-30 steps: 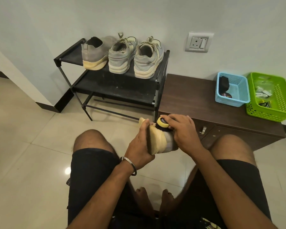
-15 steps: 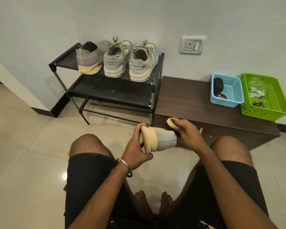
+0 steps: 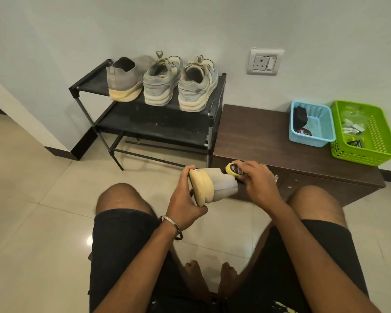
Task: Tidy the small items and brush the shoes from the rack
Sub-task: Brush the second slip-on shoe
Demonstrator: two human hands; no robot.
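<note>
The right hand (image 3: 259,184) is curled around a small brush (image 3: 234,170) with a yellow end, pressing it against the grey upper of a shoe (image 3: 215,185); the grip looks firm enough for scrubbing, though the bristles themselves are hidden behind the shoe. The left hand (image 3: 184,196) clasps the same shoe from the sole side, fingers wrapped over the pale yellow sole and thumb below; holding it on its side, above the floor between the knees, seems meant to turn the upper toward the brush and steady it against the strokes. The person sits low with both bare feet on the tiled floor (image 3: 32,222), probably so the work stays close to the rack (image 3: 216,96).

On the rack's top shelf stand three more shoes, heels outward: a grey slip-on (image 3: 124,80) that appears to match the one in hand, and a pair of laced sneakers (image 3: 178,84) just beside it; these are likely waiting their turn or already done, I cannot tell which. Right of the rack a low dark table (image 3: 257,136) carries a blue basket (image 3: 312,123) and a green basket (image 3: 363,134) touching side by side, both with small items inside; the tidying part looks handled.
</note>
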